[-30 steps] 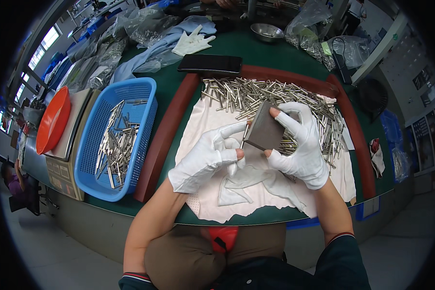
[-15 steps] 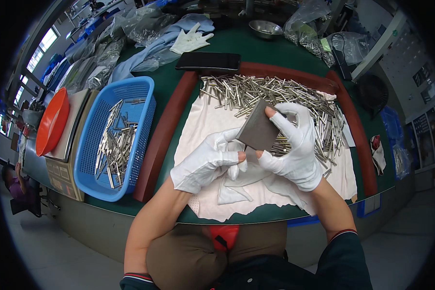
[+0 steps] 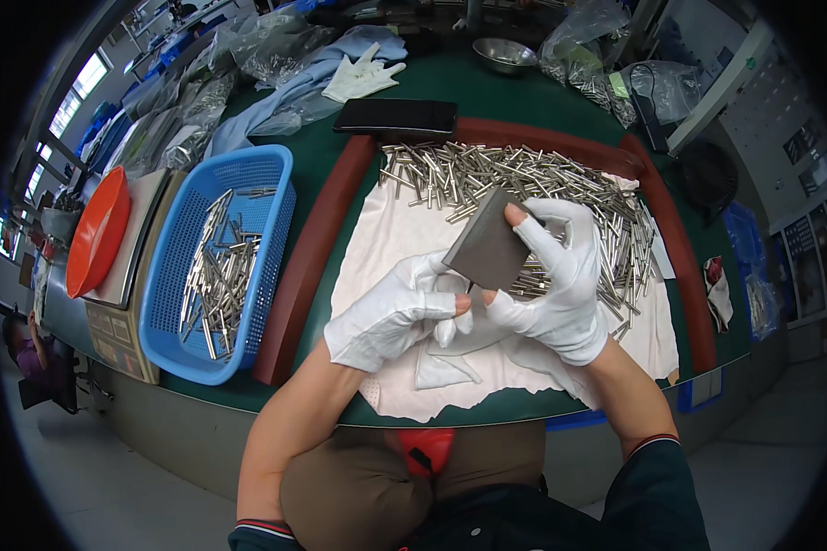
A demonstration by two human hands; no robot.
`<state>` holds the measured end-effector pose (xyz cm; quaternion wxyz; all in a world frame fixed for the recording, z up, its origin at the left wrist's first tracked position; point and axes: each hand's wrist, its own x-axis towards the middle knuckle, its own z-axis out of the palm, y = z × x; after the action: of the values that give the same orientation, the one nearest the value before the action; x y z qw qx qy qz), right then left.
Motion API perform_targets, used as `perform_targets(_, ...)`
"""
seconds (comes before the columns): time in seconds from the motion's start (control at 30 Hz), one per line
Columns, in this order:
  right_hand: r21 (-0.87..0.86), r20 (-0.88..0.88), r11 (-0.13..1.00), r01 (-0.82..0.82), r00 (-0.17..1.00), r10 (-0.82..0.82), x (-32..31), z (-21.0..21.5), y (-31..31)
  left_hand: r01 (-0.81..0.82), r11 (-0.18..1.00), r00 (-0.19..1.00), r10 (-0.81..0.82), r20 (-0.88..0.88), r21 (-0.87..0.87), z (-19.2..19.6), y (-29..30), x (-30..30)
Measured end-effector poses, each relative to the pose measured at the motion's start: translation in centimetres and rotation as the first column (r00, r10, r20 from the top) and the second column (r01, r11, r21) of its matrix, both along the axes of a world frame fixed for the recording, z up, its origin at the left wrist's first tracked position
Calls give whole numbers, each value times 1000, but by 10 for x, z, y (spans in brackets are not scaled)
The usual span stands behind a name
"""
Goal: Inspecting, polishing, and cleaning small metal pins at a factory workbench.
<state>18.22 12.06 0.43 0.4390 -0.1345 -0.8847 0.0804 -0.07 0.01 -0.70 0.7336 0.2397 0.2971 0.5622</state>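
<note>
black phone point(image 3: 396, 117) chills at 12 o'clock | white glove point(image 3: 362, 75) flops between 11 and 12 | pale-blue cloth point(image 3: 301, 81) hangs out at 11 | metal bowl point(image 3: 505, 57) sits at 1 | red-orange bowl point(image 3: 98, 231) at 9, lol

Bright, even light on the table point(image 3: 436, 75), dimming toward a black, round rim.
Glare whitens the window point(image 3: 75, 99) at far left; the metal pins point(image 3: 547, 174) and plastic bags point(image 3: 280, 57) catch small highlights. Shadow lies under the table, whose front edge bows with the lens. The middle looks crisp, the far background softer.
</note>
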Motion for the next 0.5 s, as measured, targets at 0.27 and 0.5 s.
perform_targets(0.27, 93, -62, 996, 15, 998, -9, -4, 3, -1, -22, 999, 999, 21, 25, 39, 5, -1, 1)
perform_targets(0.5, 87, -87, 996, 14, 996, -7, -6, -1, -2, -66, 997, 990, 61, -131, -37, 1, -1, 2)
